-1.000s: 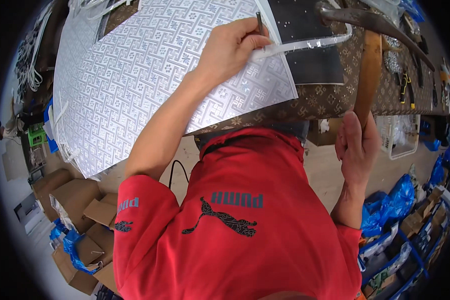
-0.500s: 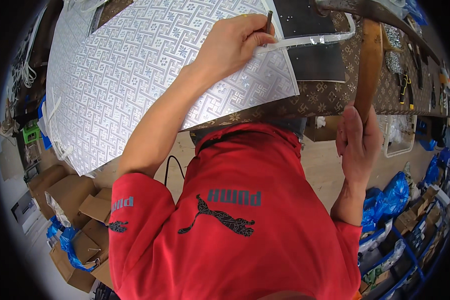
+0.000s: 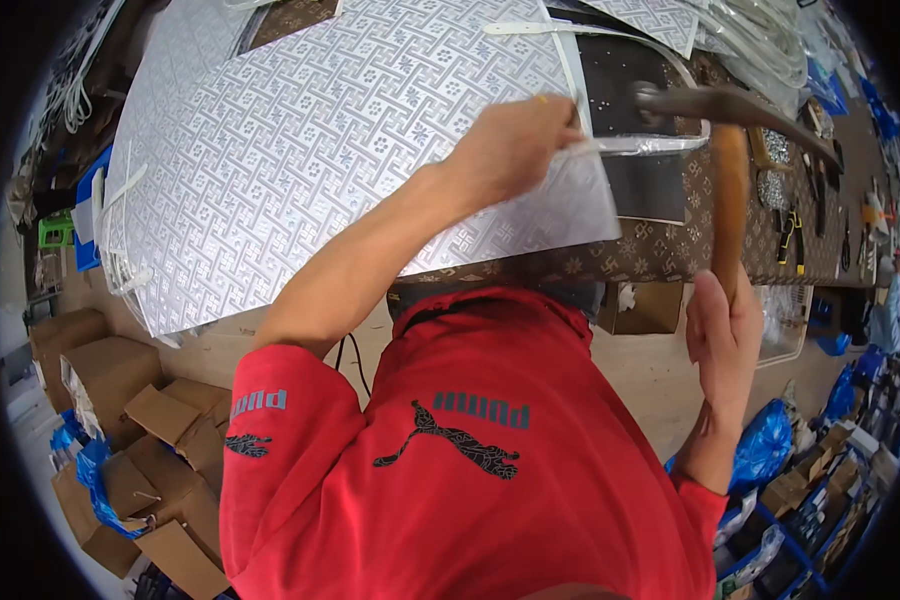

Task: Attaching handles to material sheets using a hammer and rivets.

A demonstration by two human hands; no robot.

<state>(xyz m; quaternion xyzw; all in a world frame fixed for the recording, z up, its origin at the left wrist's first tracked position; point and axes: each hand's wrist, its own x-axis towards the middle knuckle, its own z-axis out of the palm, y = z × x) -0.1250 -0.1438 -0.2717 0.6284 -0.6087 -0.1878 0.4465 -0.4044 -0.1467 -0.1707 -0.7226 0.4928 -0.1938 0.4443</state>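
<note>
My right hand [image 3: 725, 335] grips the wooden handle of a hammer [image 3: 728, 200], raised upright, its dark metal head [image 3: 760, 105] over the right part of the table. My left hand [image 3: 515, 150] is closed and smeared by motion above the edge of a silver-white patterned sheet [image 3: 320, 140]. Half a second ago a short metal punch stood in its fingers; now the blur hides it. At these fingertips lies one end of a white strap [image 3: 645, 146], which loops round to the right and back to its other end on the sheet. A black mat [image 3: 645, 185] lies beneath it.
A brown patterned cloth [image 3: 630, 262] covers the table. Boxes of small metal parts [image 3: 772, 185] and yellow-black pliers [image 3: 792, 245] lie at the right. Coiled clear-white strips [image 3: 755, 40] sit at the far right. Cardboard boxes [image 3: 160, 450] stand lower left, blue bags [image 3: 765, 445] lower right.
The view has shifted, so the table sits lower in the picture. My left hand has moved and blurred near the strap end. My right hand still holds the hammer up.
</note>
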